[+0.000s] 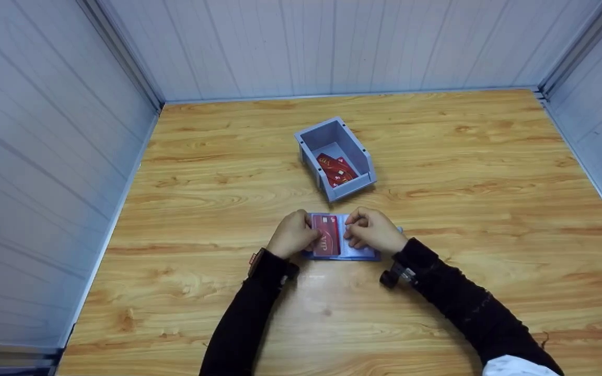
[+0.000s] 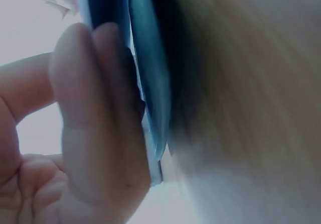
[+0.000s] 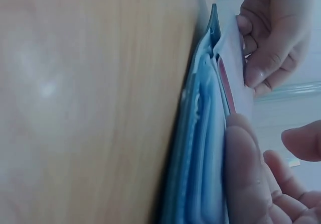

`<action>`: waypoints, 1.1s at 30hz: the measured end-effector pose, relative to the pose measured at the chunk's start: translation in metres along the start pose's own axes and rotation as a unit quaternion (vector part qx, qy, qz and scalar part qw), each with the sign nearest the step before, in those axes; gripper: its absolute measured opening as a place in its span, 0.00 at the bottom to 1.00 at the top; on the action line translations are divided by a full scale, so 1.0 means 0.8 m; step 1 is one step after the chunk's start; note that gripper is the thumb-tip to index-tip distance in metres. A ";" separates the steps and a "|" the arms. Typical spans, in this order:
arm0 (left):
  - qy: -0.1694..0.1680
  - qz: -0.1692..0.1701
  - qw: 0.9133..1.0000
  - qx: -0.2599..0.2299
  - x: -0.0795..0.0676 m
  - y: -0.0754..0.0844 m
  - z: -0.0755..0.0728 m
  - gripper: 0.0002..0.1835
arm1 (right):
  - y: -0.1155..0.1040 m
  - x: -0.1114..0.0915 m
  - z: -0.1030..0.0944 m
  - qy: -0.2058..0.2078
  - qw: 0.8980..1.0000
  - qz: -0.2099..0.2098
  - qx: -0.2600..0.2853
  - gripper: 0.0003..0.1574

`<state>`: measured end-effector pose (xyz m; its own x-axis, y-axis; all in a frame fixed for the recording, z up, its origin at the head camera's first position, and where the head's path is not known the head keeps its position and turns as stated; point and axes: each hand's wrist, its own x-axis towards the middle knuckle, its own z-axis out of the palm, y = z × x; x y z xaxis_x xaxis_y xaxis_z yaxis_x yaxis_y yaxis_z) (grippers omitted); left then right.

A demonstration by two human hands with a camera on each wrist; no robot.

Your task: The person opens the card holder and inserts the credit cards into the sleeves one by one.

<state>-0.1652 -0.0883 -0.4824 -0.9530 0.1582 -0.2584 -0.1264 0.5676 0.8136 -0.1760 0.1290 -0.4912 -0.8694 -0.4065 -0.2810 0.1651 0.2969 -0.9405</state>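
A blue card holder (image 1: 358, 254) with clear sleeves lies spread on the table. A red VIP card (image 1: 326, 241) shows in its left-hand sleeve. My left hand (image 1: 293, 235) pinches the holder's left side, thumb over the card and fingers behind the leaf. Over the right-hand sleeves is my right hand (image 1: 377, 232), fingers bent loosely. In the right wrist view a fingertip of the right hand (image 3: 251, 179) touches the sleeves close to the red card edge (image 3: 226, 86), and its thumb stands apart. The left wrist view shows the left hand's fingers (image 2: 95, 118) against the blue cover (image 2: 153, 78).
A grey plastic bin (image 1: 350, 186) stands just beyond the card holder, turned at an angle. Several red cards (image 1: 336, 168) lie inside it. Pale panel walls (image 1: 332, 52) bound the wooden table (image 1: 201, 188) at the back and sides.
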 end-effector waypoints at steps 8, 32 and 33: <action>0.047 0.029 0.993 0.103 -0.004 0.001 0.000 0.11 | 0.004 -0.001 -0.010 0.006 1.000 -0.001 -0.014 0.09; 0.052 0.132 0.951 0.273 -0.025 0.018 0.030 0.22 | -0.063 0.017 -0.056 0.060 0.991 -0.048 -0.113 0.13; 0.048 0.131 0.951 0.274 -0.025 0.018 0.030 0.22 | -0.070 0.020 -0.058 0.070 0.988 -0.053 -0.126 0.12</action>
<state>-0.1415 -0.0637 -0.4783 -0.9561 0.2927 -0.0137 0.2568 0.8595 0.4420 -0.2211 0.1462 -0.4344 -0.9341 -0.3292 -0.1382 -0.0358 0.4713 -0.8812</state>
